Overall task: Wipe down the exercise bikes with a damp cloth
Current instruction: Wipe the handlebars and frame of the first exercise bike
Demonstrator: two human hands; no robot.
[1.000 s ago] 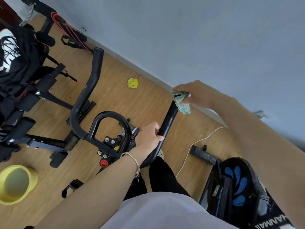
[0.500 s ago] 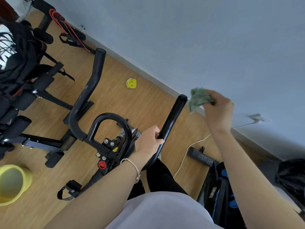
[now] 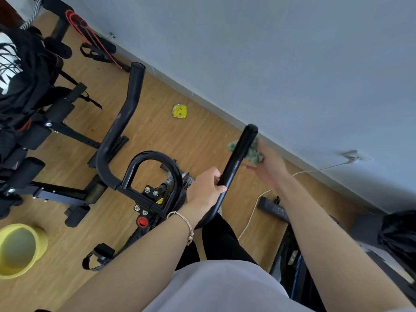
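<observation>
Gripping the black handlebar (image 3: 236,158) low down with our left hand (image 3: 206,186), we hold the green cloth (image 3: 254,154) bunched in our right hand (image 3: 269,168), pressed behind the bar just under its tip, further up than the left hand; the right fingers are blurred.

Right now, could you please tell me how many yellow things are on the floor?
2: a yellow bucket at the lower left, and a small yellow object near the wall. Others may be hidden.
</observation>
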